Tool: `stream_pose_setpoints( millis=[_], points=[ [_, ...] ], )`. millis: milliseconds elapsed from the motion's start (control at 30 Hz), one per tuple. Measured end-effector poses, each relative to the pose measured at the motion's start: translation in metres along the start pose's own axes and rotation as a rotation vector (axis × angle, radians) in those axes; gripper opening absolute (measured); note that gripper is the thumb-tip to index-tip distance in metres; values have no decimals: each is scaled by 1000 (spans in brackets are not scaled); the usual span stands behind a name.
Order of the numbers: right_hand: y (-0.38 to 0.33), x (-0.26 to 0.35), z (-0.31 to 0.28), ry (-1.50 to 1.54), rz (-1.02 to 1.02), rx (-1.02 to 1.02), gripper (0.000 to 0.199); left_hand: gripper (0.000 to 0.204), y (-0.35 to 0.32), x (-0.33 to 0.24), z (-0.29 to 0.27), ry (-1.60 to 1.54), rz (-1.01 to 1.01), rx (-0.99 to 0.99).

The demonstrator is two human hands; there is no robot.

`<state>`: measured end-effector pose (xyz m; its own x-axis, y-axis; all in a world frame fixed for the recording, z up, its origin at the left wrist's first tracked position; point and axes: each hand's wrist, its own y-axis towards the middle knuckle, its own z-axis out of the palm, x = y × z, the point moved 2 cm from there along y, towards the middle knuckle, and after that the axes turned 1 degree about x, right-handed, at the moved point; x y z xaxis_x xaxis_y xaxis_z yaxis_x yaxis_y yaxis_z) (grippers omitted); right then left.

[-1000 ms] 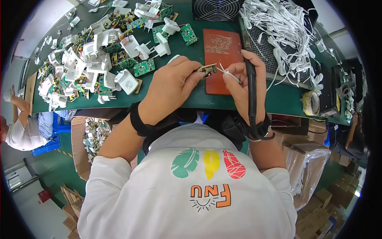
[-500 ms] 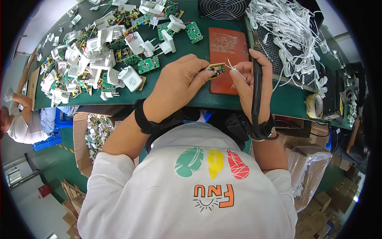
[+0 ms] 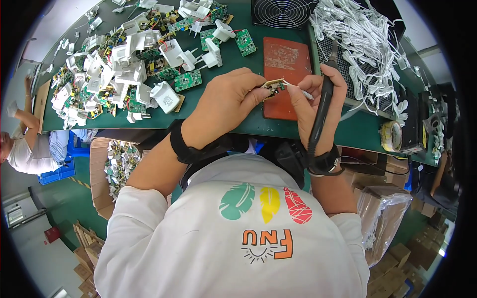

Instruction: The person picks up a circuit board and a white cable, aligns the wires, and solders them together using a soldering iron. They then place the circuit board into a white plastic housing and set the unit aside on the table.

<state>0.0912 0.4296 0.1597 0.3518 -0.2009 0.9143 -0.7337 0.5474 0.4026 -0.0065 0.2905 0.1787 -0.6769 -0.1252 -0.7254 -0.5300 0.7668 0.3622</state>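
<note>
My left hand (image 3: pixel 226 102) pinches a small circuit board (image 3: pixel 274 83) between thumb and fingers, tilted above the near part of a reddish-brown pad (image 3: pixel 286 57). In my right hand (image 3: pixel 310 111), thumb and fingertips close on the end of a thin white cable (image 3: pixel 307 94), which meets or nearly meets the board's right edge; contact is too small to tell. The same hand also carries a black soldering iron (image 3: pixel 322 109) across the palm, its tip pointing away from me and its cord running back by my wrist.
White plug adapters and green circuit boards are heaped (image 3: pixel 119 64) on the left of the green table (image 3: pixel 243 121). A black fan (image 3: pixel 283 12) stands at the back. Bundled white cables (image 3: pixel 353 44) fill a mesh tray at right, near a tape roll (image 3: pixel 391 135). Another person (image 3: pixel 30 149) is far left.
My right hand has turned a little, tilting the soldering iron to the right. The white cable end has come closer to the board. My left hand keeps its hold on the board.
</note>
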Motion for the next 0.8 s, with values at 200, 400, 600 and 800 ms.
stream_pose_setpoints(
  millis=[200,400,600,800],
  points=[
    [-1,2,5,-241,-165,-6,55,15,1,4,0,-101,-110,31],
    [-2,-1,7,-267,-216,-36,52,16,1,5,1,-88,-112,35],
    [-3,-5,7,-184,-232,8,50,20,-5,-2,8,332,181,-82],
    [-12,-11,-1,-320,-116,279,54,7,-20,2,6,701,459,42]
  ],
)
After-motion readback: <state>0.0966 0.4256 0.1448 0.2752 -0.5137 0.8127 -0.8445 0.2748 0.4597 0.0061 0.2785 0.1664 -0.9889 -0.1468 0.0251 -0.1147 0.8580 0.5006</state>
